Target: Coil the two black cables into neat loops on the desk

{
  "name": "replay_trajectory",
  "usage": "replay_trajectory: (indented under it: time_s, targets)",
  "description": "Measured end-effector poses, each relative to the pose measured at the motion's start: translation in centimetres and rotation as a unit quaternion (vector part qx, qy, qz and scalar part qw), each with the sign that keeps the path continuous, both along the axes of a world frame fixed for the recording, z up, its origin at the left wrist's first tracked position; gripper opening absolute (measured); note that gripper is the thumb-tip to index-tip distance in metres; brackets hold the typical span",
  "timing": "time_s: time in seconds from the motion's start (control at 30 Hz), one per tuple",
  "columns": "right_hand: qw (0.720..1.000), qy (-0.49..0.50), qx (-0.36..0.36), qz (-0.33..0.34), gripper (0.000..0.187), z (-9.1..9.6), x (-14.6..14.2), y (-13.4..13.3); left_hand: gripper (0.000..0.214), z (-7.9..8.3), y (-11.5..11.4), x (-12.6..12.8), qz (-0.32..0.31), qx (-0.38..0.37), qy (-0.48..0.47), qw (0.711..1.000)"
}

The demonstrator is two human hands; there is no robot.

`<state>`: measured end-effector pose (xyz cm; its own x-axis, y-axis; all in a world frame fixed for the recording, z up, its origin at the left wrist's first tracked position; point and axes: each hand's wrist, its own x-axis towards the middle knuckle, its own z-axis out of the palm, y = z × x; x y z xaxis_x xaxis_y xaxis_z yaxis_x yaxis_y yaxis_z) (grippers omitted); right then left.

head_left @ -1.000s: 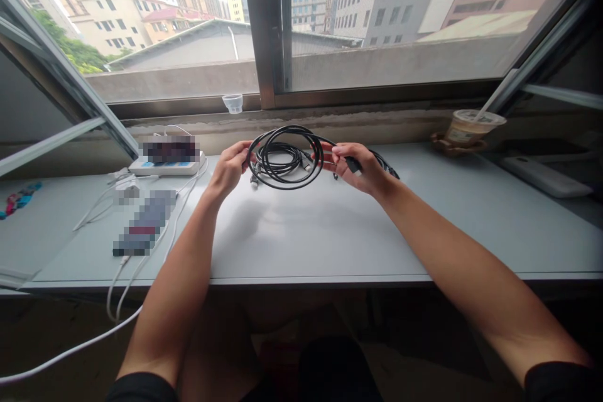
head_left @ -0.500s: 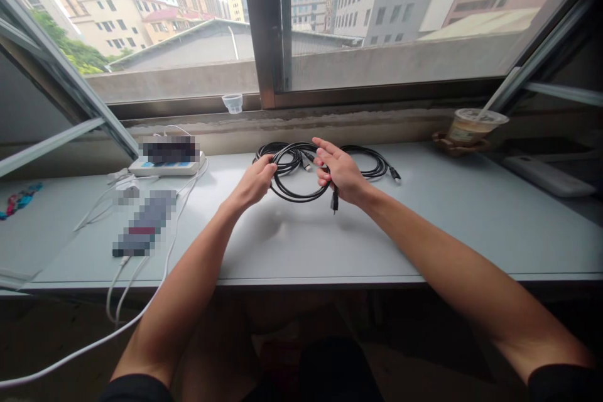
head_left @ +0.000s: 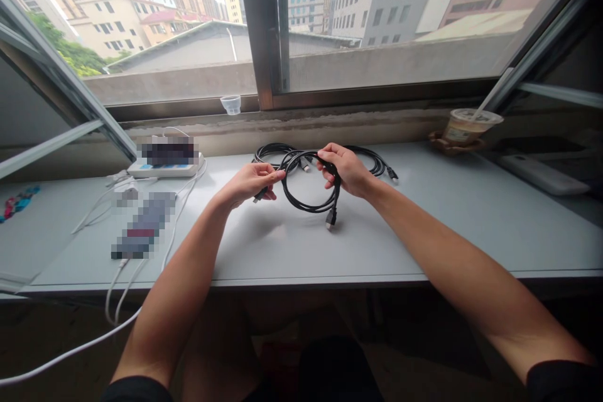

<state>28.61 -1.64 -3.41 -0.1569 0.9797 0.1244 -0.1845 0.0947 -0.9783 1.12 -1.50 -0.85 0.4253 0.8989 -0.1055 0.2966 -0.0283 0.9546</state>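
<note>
Between my hands hangs a coiled black cable [head_left: 308,208], held above the desk. My right hand [head_left: 347,169] is closed round the coil's right side, with a plug [head_left: 331,218] dangling below it. On the left, my left hand [head_left: 254,183] pinches the cable between thumb and fingers. Another plug end [head_left: 260,195] sticks out under that hand. Behind the coil, a second coiled black cable [head_left: 269,149] lies on the desk, partly hidden by the held one. A further black cable coil [head_left: 374,157] rests to the right, its plug end [head_left: 392,173] pointing outward.
A white power strip [head_left: 164,169] and a blurred-out phone-like object [head_left: 146,226] with white cords lie at left. A drink cup with a straw [head_left: 468,129] sits in a brown holder at back right. A small clear cup [head_left: 230,104] stands on the window sill.
The held coil has shifted right and turned, and hangs slightly lower. My left hand has moved to a plug end beside it. My right hand's fingers have closed round the coil.
</note>
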Motion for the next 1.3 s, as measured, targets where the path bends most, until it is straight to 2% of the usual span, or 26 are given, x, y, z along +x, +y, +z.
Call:
replay_trajectory:
  time_s: [0.13,0.23,0.33,0.47,0.63,0.73,0.8,0.9,0.97,1.03,1.17,1.3]
  targets:
    - [1.0,-0.004,0.011,0.028,0.037,0.6,0.2,-0.4,0.059,0.3,-0.8,0.6,-0.055,0.026,0.026,0.998]
    - [1.0,-0.006,0.019,0.019,0.032,1.0,0.2,-0.6,0.056,-0.3,-1.0,1.7,-0.011,0.057,0.02,0.998]
    - [0.999,-0.011,0.01,0.035,0.038,1.1,0.2,-0.7,0.053,-1.3,-1.1,2.8,0.041,0.107,0.028,0.993]
    - [0.997,-0.019,-0.022,0.074,0.034,0.7,-0.5,-0.9,0.041,-2.0,-1.6,3.7,0.0,0.164,0.034,0.986]
    - [0.994,-0.057,-0.047,0.08,0.039,-0.1,-2.4,-1.7,0.037,-1.6,-2.4,4.4,-0.016,0.22,0.089,0.971]
    - [0.993,-0.064,-0.042,0.088,0.04,-0.2,-3.1,-1.9,0.038,-1.8,-2.2,4.7,-0.016,0.202,0.087,0.975]
    - [0.995,-0.062,-0.021,0.074,0.038,0.0,-3.1,-1.8,0.037,-2.1,-1.8,4.9,-0.001,0.175,0.052,0.983]
    - [0.998,-0.031,-0.007,0.05,0.035,0.3,-2.5,-1.5,0.028,-2.2,-1.2,5.0,0.089,0.161,-0.032,0.982]
    - [0.998,0.013,-0.016,0.06,0.036,0.2,-2.2,-1.2,0.021,-2.0,-0.9,4.8,0.161,0.152,-0.087,0.971]
    - [0.994,0.065,-0.022,0.08,0.034,-0.1,-2.1,-1.0,0.016,-1.6,-0.9,4.5,0.191,0.135,-0.114,0.966]
    - [0.989,0.123,-0.028,0.071,0.028,-0.8,-2.5,-0.8,0.017,-0.8,-1.3,4.2,0.149,0.128,-0.096,0.976]
    - [0.993,0.094,-0.03,0.068,0.031,-0.9,-2.9,-0.9,0.019,-0.5,-2.0,4.6,0.116,0.139,-0.094,0.979]
